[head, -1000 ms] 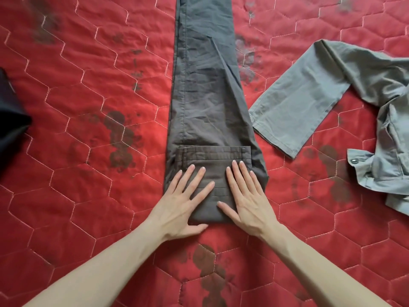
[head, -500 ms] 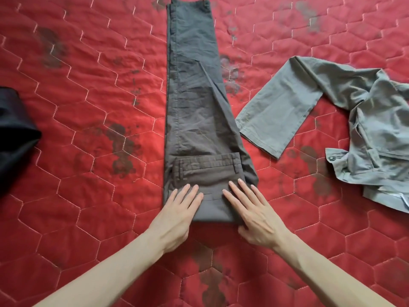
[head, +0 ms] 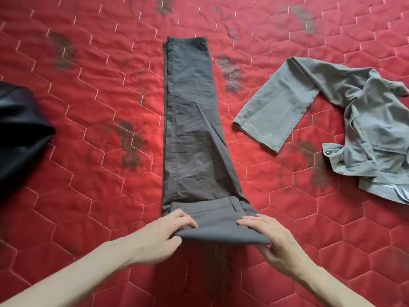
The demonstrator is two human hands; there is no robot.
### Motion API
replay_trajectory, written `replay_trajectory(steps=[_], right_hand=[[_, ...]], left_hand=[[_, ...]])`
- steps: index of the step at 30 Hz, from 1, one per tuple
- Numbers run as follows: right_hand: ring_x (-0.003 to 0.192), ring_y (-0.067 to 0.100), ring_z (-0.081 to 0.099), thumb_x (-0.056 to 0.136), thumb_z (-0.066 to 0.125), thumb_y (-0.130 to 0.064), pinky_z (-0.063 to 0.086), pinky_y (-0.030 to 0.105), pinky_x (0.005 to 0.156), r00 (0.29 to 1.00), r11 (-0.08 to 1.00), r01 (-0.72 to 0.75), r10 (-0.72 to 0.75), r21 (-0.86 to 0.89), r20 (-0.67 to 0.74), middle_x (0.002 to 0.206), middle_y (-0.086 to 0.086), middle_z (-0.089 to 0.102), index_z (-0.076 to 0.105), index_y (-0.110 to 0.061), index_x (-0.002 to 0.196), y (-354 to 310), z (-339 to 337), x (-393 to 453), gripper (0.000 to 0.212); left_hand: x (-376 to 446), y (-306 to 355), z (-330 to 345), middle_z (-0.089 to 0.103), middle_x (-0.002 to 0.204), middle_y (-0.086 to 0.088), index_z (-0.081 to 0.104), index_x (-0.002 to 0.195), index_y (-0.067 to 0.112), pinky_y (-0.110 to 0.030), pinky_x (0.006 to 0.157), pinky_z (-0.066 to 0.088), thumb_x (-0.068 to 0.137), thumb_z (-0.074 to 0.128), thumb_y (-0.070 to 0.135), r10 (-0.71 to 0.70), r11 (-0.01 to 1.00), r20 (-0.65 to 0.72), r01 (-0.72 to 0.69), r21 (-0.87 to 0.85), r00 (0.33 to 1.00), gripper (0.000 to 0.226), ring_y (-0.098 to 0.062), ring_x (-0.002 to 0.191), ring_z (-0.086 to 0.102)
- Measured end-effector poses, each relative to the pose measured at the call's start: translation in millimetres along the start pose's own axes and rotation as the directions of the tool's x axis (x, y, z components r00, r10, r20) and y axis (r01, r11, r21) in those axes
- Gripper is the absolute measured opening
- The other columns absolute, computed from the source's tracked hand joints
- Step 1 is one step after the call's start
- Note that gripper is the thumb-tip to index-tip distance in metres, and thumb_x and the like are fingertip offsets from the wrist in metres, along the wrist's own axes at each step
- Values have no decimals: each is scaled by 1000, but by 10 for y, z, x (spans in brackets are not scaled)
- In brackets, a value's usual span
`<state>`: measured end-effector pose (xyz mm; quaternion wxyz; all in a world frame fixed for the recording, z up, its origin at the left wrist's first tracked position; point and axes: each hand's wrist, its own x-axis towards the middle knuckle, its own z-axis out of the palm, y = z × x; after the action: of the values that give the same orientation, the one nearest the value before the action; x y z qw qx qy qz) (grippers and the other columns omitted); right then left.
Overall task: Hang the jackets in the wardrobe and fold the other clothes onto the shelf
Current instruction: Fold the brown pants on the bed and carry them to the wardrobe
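Dark grey trousers (head: pixel 192 129) lie lengthwise down the middle of a red quilted bedspread (head: pixel 88 196), legs folded together, hems at the far end. The waistband end is folded over toward the legs. My left hand (head: pixel 166 235) grips the left corner of that fold, thumb underneath. My right hand (head: pixel 267 235) grips the right corner the same way, and the folded edge is lifted slightly off the bedspread. A light grey jacket (head: pixel 371 138) lies crumpled at the right, one sleeve stretched toward the trousers.
A black garment (head: pixel 20 131) sits at the left edge, partly out of view. The bedspread has dark printed patches and bare stretches on both sides of the trousers.
My hands went from pressing flat on the folded waistband to gripping its two near corners and lifting the fold. The view pulled back, so the trouser hems now show.
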<state>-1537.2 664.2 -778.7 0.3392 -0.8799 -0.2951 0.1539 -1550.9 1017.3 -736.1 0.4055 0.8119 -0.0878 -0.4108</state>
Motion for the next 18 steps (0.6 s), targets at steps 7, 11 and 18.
replay_trajectory(steps=[7,11,18], right_hand=[[71,-8,55,105,57,-29,46,18,66,910,915,-248,332,317,-248,80,-17,66,63,-40,95,-285,5,372,16],[76,3,57,104,50,-33,49,31,72,854,858,-277,426,434,-298,85,-2,69,66,-31,107,-294,42,813,17],[80,4,50,111,48,-27,45,32,76,805,799,-292,502,525,-316,84,-3,62,63,-15,107,-63,87,1489,20]], left_hand=[[-16,-169,-260,73,89,-7,73,103,28,-29,73,48,75,77,54,-230,837,-226,73,-543,947,38,-10,79,62],[121,-184,-261,79,100,-4,79,102,14,-32,85,52,74,68,81,-426,432,-209,-5,-902,880,73,-16,95,74],[343,-226,-282,74,129,1,69,130,21,-45,115,43,94,64,49,-386,501,-414,-189,-844,824,46,-15,126,66]])
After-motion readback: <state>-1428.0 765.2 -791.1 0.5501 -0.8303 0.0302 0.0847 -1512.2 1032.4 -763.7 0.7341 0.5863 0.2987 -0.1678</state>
